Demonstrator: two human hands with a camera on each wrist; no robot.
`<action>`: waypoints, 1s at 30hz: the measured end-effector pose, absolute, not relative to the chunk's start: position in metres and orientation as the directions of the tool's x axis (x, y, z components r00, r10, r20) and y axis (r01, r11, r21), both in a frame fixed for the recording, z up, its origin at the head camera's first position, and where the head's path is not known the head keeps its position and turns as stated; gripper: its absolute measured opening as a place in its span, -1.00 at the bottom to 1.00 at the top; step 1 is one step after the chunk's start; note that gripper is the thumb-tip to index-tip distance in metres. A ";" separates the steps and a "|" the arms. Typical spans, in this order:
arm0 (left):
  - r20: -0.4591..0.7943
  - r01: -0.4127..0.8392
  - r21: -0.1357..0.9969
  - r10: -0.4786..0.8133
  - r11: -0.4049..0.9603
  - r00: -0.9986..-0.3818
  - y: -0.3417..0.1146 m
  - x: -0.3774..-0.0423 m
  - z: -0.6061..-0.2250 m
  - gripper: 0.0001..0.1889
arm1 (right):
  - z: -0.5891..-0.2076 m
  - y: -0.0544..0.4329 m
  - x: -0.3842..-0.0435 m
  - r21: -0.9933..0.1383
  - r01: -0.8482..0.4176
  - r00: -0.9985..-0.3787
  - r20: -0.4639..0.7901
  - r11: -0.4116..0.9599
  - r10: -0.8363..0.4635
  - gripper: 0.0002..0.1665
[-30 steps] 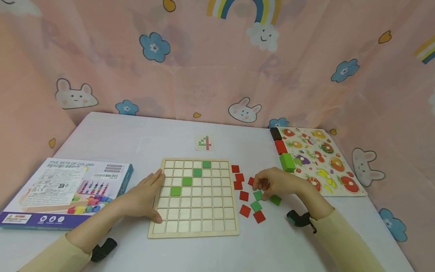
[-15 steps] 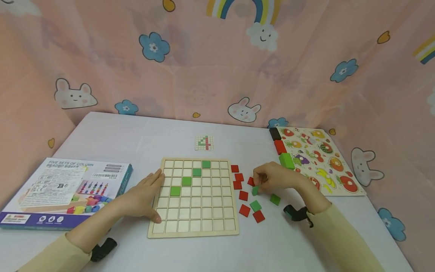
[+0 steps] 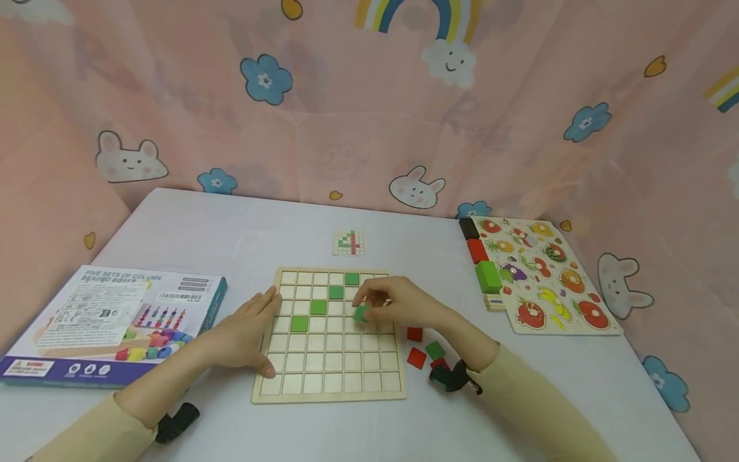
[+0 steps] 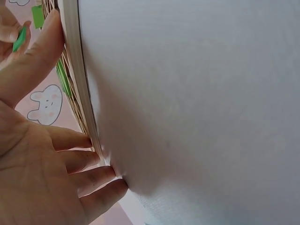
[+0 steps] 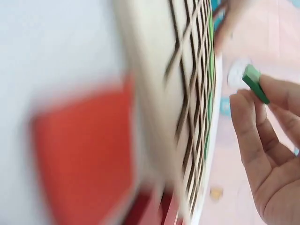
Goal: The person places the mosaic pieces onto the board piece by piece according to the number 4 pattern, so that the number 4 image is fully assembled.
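In the head view a wooden grid board (image 3: 330, 400) lies on the table, with several green square tiles (image 3: 299, 324) set in a diagonal of its cells. My left hand (image 3: 241, 335) rests along the board's left edge, its fingers spread; the left wrist view shows thumb and fingertips touching the rim (image 4: 77, 56). My right hand (image 3: 407, 304) is above the right part of the board. Between thumb and finger it pinches a green square tile (image 5: 254, 84), held tilted and off the board. The right hand and forearm hide some loose tiles.
Loose red tiles (image 3: 417, 358) and a green tile (image 3: 435, 350) lie right of the board. Behind it is a small pattern card (image 3: 348, 243). A boxed bead set (image 3: 104, 327) lies at left, a fruit puzzle board (image 3: 562, 276) and coloured blocks (image 3: 489, 277) at right.
My right hand has picked up a green tile from the loose ones and carried it left over the board. The left hand stays at the board's edge.
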State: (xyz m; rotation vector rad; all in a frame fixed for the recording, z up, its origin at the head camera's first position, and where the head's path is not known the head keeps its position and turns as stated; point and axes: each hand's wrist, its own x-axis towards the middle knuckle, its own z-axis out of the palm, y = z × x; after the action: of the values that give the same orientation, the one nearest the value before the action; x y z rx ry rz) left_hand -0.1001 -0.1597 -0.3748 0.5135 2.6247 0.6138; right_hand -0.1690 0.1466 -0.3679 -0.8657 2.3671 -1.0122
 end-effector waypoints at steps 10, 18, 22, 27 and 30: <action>-0.295 0.251 0.480 0.424 0.841 -0.856 -0.159 -0.101 -0.375 0.39 | -0.362 0.084 -0.158 -0.770 -0.398 -0.690 -0.107 0.499 -0.716 -0.81; -0.305 0.240 0.483 0.418 0.842 -0.856 -0.159 -0.101 -0.375 0.39 | -0.366 0.055 -0.156 -0.728 -0.431 -0.667 -0.141 0.533 -0.732 -0.78; -0.298 0.249 0.486 0.427 0.838 -0.854 -0.159 -0.101 -0.375 0.38 | -0.368 0.046 -0.151 -0.668 -0.475 -0.659 -0.162 0.573 -0.735 -0.82; -0.294 0.256 0.489 0.434 0.834 -0.852 -0.160 -0.101 -0.375 0.37 | -0.370 0.041 -0.144 -0.620 -0.503 -0.661 -0.172 0.602 -0.730 -0.89; -0.293 0.255 0.490 0.433 0.834 -0.852 -0.160 -0.101 -0.376 0.37 | -0.371 0.040 -0.142 -0.604 -0.533 -0.654 -0.149 0.593 -0.741 -0.90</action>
State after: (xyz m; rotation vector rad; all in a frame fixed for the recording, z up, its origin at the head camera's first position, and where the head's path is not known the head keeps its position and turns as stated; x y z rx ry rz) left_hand -0.1006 -0.1602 -0.3761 0.5141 2.6171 0.6209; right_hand -0.1418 0.0399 -0.3710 -1.0252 2.4371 -0.7389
